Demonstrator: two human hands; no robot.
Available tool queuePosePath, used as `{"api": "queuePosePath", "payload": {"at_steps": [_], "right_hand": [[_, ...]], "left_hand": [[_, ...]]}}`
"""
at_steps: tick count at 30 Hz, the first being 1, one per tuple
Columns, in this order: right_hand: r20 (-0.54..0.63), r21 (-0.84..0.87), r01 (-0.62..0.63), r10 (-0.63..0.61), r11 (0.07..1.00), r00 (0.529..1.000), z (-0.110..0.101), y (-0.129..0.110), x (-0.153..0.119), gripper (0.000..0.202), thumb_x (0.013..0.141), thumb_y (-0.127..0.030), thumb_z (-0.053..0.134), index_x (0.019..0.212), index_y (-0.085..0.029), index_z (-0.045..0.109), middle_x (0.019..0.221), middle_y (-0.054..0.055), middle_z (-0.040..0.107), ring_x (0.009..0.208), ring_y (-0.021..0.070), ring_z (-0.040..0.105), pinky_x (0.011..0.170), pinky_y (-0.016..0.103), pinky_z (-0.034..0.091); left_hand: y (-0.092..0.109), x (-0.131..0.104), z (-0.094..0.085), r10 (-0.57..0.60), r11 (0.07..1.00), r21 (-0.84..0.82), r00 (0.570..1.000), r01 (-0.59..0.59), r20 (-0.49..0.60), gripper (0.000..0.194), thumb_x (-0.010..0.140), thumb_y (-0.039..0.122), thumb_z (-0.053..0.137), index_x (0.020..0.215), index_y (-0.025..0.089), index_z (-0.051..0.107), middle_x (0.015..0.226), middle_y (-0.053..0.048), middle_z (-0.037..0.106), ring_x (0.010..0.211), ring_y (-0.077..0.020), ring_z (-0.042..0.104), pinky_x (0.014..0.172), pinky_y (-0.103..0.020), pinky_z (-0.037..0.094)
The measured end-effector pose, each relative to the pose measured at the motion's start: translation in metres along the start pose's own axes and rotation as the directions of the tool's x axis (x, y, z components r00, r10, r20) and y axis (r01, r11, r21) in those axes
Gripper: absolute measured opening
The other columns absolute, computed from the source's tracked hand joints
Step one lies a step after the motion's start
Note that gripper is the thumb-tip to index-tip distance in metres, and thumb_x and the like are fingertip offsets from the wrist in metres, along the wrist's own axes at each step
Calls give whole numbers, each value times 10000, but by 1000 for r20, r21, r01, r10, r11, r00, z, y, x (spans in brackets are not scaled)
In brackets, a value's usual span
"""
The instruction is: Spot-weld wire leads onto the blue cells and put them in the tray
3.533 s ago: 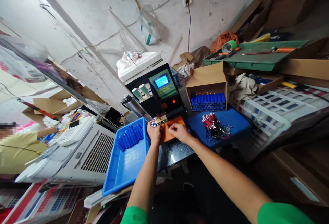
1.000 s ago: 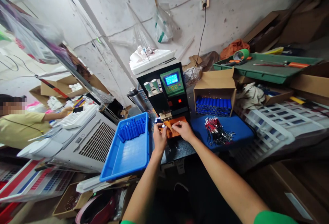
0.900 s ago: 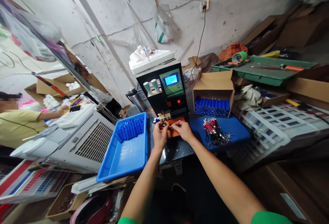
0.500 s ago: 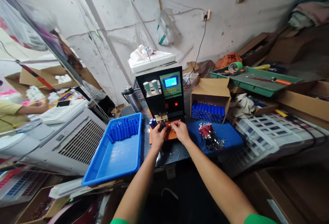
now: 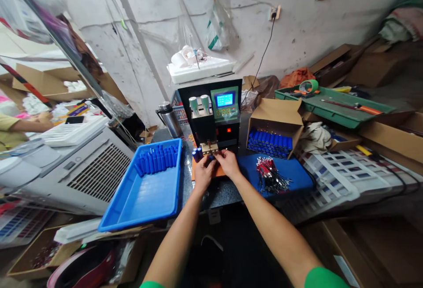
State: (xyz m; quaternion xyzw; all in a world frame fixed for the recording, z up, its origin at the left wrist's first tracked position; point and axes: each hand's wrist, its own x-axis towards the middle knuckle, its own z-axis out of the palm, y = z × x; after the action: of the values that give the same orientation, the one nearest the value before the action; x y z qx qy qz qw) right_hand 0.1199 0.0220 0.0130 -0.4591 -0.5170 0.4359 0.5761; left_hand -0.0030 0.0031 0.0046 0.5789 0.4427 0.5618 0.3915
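A black spot welder (image 5: pixel 228 140) with a lit blue screen stands in front of me. Just below its brass-coloured welding head (image 5: pixel 209 148), my left hand (image 5: pixel 204 172) is closed around a blue battery cell, mostly hidden by the fingers. My right hand (image 5: pixel 228 164) pinches close against the same cell, under the head's right side; what lies between its fingertips is too small to make out. Blue battery cells (image 5: pixel 197 154) stand upright just left of the head. Under both hands is the welder's orange base (image 5: pixel 218 172).
Left, a blue tray (image 5: pixel 145 202) holds several blue cells at its far end. Right, a cardboard box (image 5: pixel 276 109) holds more cells, behind red and black wire leads (image 5: pixel 271 174) on a blue pad (image 5: pixel 299 180). A steel flask (image 5: pixel 170 120) stands behind. Another person's arm (image 5: pixel 29 125) shows far left.
My right hand has moved slightly up and left, closer to the welding head and my left hand. The view has shifted slightly.
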Motion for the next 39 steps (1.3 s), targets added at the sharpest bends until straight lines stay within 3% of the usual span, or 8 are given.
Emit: {"api": "queuePosePath", "payload": {"at_steps": [9, 39], "right_hand": [[-28, -127, -13, 9, 992, 1000, 2, -1, 0, 189, 797, -377, 639, 782, -193, 680, 775, 45, 727, 728, 203, 666, 676, 280, 496], [-25, -129, -29, 26, 991, 999, 2, -2, -2, 171, 804, -354, 645, 778, -194, 697, 789, 51, 737, 722, 206, 672, 690, 290, 504]], "left_hand": [[2, 0, -1, 12, 1000, 12, 1000, -12, 5, 397, 797, 352, 683, 1134, 143, 702, 1101, -94, 731, 1056, -243, 663, 1005, -394, 486], [-5, 0, -3, 16, 1000, 23, 1000, -16, 16, 392, 813, 345, 672, 1154, 153, 692, 1149, -96, 718, 1092, -246, 655, 1032, -407, 471]]}}
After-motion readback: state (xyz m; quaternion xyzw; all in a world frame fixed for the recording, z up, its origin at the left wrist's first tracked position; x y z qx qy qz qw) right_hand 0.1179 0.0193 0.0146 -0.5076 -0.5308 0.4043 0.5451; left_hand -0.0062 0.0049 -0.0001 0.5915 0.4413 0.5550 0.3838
